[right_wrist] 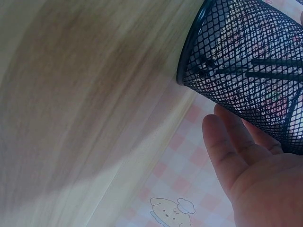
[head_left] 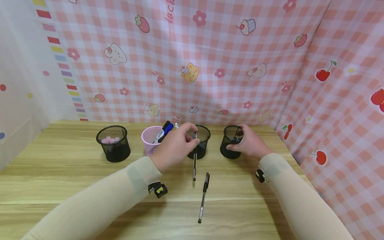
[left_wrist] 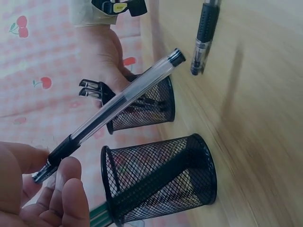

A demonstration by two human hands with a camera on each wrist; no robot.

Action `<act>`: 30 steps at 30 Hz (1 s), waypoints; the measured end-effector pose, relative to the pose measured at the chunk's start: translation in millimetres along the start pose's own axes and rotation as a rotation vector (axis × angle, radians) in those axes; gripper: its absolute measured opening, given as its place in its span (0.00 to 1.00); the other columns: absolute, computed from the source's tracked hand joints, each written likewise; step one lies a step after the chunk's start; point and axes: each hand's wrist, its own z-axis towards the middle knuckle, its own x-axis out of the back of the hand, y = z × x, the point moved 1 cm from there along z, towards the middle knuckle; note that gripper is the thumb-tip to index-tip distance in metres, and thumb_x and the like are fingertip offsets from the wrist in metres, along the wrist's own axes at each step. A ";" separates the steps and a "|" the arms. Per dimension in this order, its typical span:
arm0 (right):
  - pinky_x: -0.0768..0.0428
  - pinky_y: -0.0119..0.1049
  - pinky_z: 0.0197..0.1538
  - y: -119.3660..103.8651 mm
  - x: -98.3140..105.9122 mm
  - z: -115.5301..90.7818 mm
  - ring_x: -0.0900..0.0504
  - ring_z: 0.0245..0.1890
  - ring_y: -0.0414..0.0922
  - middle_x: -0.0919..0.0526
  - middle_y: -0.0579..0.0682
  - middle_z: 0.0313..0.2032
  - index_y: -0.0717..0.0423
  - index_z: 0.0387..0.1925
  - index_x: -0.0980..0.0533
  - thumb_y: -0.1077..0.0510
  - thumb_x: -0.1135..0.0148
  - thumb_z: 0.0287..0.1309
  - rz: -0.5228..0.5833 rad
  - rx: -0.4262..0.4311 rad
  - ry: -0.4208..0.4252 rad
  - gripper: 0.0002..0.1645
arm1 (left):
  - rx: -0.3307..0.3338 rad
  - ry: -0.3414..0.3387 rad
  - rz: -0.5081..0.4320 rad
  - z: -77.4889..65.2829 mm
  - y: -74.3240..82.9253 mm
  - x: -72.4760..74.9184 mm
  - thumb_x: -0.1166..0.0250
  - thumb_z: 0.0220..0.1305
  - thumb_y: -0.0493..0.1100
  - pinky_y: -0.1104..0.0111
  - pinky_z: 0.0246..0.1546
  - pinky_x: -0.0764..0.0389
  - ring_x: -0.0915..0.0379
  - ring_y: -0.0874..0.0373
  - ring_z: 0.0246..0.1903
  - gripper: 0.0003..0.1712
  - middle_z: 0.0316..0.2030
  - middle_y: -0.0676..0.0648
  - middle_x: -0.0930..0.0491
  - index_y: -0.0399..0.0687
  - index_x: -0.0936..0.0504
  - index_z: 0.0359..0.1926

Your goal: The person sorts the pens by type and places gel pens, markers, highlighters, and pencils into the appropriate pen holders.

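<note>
My left hand [head_left: 177,143] pinches a clear-barrelled black gel pen [left_wrist: 118,101] near one end, between thumb and fingers. In the head view the pen hangs downward in front of the middle black mesh pen holder [left_wrist: 161,177], which has green pencils in it. My right hand [head_left: 252,141] holds the rightmost black mesh pen holder [right_wrist: 246,61] near its rim, thumb on the near side and fingers around the far side. Pens with clips [left_wrist: 91,87] stand inside that holder. A second gel pen [head_left: 204,198] lies on the table in front of the holders.
A pink pen holder [head_left: 147,145] with black and blue markers [head_left: 164,131] stands left of my left hand. Farther left is a black mesh holder [head_left: 117,153] with pink items inside. The wooden table [head_left: 75,186] ends at a pink checked cloth [head_left: 210,93] behind and at right.
</note>
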 end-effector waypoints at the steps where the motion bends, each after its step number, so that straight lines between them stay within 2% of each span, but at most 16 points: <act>1: 0.26 0.61 0.68 0.0 -0.1 0.0 0.24 0.63 0.62 0.25 0.62 0.64 0.57 0.77 0.44 0.42 0.18 0.52 0.000 -0.001 0.000 0.62 | 0.001 0.010 -0.009 0.5 0.8 -0.5 0.34 0.75 0.47 0.64 0.25 0.20 0.22 0.58 0.24 0.17 0.30 0.51 0.16 0.52 0.24 0.60; 7: 0.27 0.62 0.68 0.3 -0.2 -0.3 0.25 0.64 0.62 0.26 0.62 0.64 0.57 0.78 0.45 0.42 0.18 0.53 0.004 -0.001 0.000 0.62 | -0.012 0.078 -0.029 3.8 4.5 -3.4 0.33 0.75 0.47 0.65 0.24 0.22 0.21 0.58 0.25 0.16 0.31 0.52 0.16 0.53 0.24 0.59; 13: 0.26 0.61 0.68 0.9 -0.6 -0.1 0.25 0.64 0.62 0.27 0.63 0.65 0.58 0.79 0.46 0.42 0.18 0.52 -0.004 -0.002 -0.001 0.64 | 0.003 0.103 -0.085 7.2 8.9 -5.2 0.34 0.76 0.47 0.64 0.23 0.22 0.15 0.55 0.31 0.15 0.33 0.52 0.15 0.55 0.25 0.59; 19: 0.27 0.62 0.68 2.3 -0.6 0.7 0.25 0.65 0.62 0.26 0.63 0.65 0.57 0.78 0.45 0.41 0.18 0.52 -0.003 0.003 0.005 0.63 | 0.017 0.137 -0.110 12.5 12.6 -7.8 0.35 0.76 0.48 0.64 0.27 0.19 0.14 0.58 0.34 0.15 0.36 0.52 0.15 0.55 0.26 0.59; 24: 0.28 0.62 0.69 2.2 -0.5 0.8 0.25 0.65 0.62 0.26 0.63 0.65 0.58 0.78 0.45 0.41 0.18 0.52 -0.001 0.005 0.003 0.63 | 0.025 0.159 -0.167 17.3 13.9 -11.0 0.35 0.76 0.47 0.65 0.33 0.14 0.11 0.55 0.36 0.15 0.39 0.48 0.18 0.54 0.26 0.58; 30: 0.27 0.62 0.69 0.7 -0.5 0.0 0.25 0.65 0.62 0.26 0.63 0.64 0.58 0.78 0.45 0.42 0.18 0.52 -0.005 0.002 0.004 0.63 | 0.015 0.226 -0.124 21.9 15.6 -14.3 0.35 0.76 0.50 0.63 0.27 0.19 0.13 0.61 0.32 0.14 0.37 0.52 0.18 0.57 0.27 0.56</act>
